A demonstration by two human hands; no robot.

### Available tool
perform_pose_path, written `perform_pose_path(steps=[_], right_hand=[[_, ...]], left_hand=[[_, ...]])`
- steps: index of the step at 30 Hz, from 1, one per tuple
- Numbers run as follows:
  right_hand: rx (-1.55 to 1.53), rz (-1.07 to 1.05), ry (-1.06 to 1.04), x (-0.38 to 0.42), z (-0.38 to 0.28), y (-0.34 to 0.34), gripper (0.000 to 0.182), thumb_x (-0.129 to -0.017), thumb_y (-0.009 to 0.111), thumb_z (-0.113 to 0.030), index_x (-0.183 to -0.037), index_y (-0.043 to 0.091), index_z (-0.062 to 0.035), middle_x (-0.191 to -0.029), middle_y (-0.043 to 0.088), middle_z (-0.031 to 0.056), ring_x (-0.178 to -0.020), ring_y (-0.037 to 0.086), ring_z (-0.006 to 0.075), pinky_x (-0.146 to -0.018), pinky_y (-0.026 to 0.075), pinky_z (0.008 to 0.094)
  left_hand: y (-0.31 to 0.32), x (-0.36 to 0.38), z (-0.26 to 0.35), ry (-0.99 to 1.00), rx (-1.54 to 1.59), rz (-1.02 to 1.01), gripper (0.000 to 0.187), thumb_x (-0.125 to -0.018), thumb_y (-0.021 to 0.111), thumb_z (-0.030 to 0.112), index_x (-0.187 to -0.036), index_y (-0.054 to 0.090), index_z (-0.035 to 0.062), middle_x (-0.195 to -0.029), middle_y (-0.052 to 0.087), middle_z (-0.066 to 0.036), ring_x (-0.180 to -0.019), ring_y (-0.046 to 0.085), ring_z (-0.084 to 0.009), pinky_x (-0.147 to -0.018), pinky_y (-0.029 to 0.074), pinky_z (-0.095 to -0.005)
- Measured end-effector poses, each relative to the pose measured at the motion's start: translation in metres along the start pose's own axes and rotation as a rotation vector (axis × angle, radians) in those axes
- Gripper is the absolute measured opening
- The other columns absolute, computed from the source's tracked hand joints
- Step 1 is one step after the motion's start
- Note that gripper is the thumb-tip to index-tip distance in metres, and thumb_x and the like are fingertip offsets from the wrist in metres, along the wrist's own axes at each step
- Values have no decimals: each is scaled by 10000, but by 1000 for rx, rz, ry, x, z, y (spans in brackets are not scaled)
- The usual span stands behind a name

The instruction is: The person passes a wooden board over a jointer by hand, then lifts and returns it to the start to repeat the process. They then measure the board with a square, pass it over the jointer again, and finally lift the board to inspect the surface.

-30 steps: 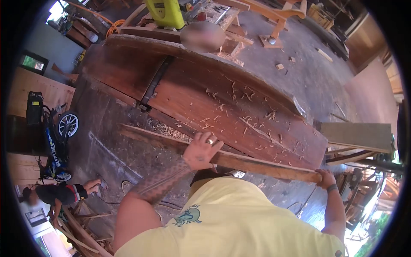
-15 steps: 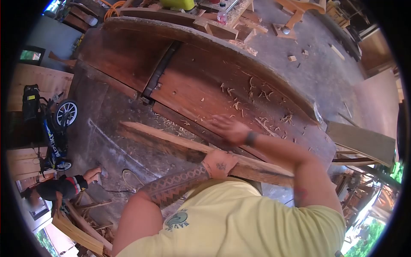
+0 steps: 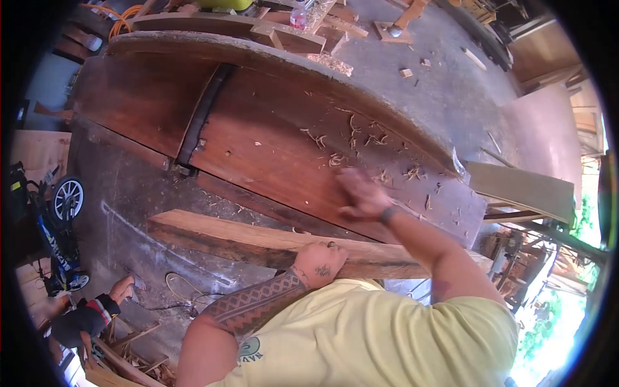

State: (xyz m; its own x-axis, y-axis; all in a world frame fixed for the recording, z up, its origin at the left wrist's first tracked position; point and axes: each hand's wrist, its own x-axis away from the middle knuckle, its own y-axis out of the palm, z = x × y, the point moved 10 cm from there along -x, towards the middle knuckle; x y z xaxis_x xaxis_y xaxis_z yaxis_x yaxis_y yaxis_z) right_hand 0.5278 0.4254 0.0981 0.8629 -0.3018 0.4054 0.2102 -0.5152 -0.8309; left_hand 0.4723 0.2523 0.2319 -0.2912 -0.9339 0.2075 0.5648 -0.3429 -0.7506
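My left hand (image 3: pixel 320 263), below a patterned forearm tattoo, is wrapped over the near edge of a long wooden beam (image 3: pixel 225 233). The beam lies crosswise in front of my body, with a pale top face and a dark, rough side. Past the beam, my right hand (image 3: pixel 364 195) is over a wide reddish-brown wooden hull (image 3: pixel 271 145), palm down with its fingers spread and slightly blurred. A dark band (image 3: pixel 201 122) runs across the hull to the left. Curly wood shavings (image 3: pixel 335 160) are scattered on the hull beyond and beside my right hand.
Another person (image 3: pixel 84 319) is at the lower left, near a cord on the floor. A small bike (image 3: pixel 61 226) stands at the left. At the back are a plastic bottle (image 3: pixel 298 15) and wood pieces; a grey-brown board (image 3: pixel 522 187) juts out at the right.
The view has shifted, so the hull and beam sit further left and lower. Relative to the hull, my right hand has moved right across its surface. My left hand stays on the beam.
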Motion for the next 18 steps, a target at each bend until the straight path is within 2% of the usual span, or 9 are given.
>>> perform_pose_path(steps=[1,2,3,5,8,11,12,14,18], right_hand=[[162,-74,229,41,56,-8,1081,-971,594,-804,-1776,275,-157,-1849,254,136,-1721,186,328,-1397,62,586],[179,19,444,82,111,-25,1074,-972,633,-760,-1784,257,-167,-1861,210,148,-1724,161,341,-1388,65,611],[-37,295,608,138,176,-29,1053,-989,649,-714,-1784,253,-150,-1860,193,174,-1722,127,398,-1379,54,633],[102,417,1052,217,249,-24,974,-1046,594,-697,-1764,288,-115,-1845,170,235,-1701,102,491,-1379,61,616],[149,100,544,141,153,-39,971,-1046,597,-704,-1757,309,-109,-1846,158,227,-1701,109,483,-1380,58,614],[33,-6,12,26,-3,-42,967,-977,695,-710,-1721,384,-175,-1812,261,196,-1689,168,470,-1373,112,638],[49,57,-225,-7,-39,-21,979,-992,655,-732,-1743,356,-179,-1826,266,168,-1697,179,445,-1368,104,656],[82,251,-481,-68,-107,2,989,-1009,581,-770,-1763,328,-182,-1844,254,139,-1709,179,405,-1370,94,661],[106,321,-426,-199,-154,-18,1014,-1010,489,-819,-1776,301,-182,-1858,233,116,-1721,163,371,-1372,77,670]], left_hand=[[-5,1,4,8,-24,15,152,-879,656,162,-992,670,61,-878,749,-163,-765,769,-338,-641,616,-470],[-6,2,6,-2,-7,-6,149,-878,658,163,-988,667,63,-875,746,-162,-767,770,-336,-642,617,-470],[-8,3,8,-9,6,-25,145,-876,659,163,-983,665,65,-872,744,-161,-769,771,-334,-643,618,-470],[-11,-3,4,-3,-3,-10,146,-871,665,165,-980,663,68,-870,742,-159,-778,772,-334,-646,619,-472],[-1,-1,8,24,-12,6,163,-860,677,166,-991,665,69,-877,742,-160,-793,773,-342,-652,621,-477],[0,-3,8,22,-8,-37,202,-850,690,171,-1021,666,67,-889,746,-162,-807,771,-355,-667,622,-485],[2,-4,8,13,-5,-48,221,-847,698,180,-1034,666,67,-893,747,-163,-815,771,-358,-676,623,-486],[3,-3,7,1,-1,-51,256,-841,712,199,-1057,665,69,-907,749,-167,-829,771,-362,-692,623,-487],[8,-3,5,-31,-32,-161,336,-815,758,248,-1092,666,83,-954,749,-170,-856,772,-360,-720,621,-493]])
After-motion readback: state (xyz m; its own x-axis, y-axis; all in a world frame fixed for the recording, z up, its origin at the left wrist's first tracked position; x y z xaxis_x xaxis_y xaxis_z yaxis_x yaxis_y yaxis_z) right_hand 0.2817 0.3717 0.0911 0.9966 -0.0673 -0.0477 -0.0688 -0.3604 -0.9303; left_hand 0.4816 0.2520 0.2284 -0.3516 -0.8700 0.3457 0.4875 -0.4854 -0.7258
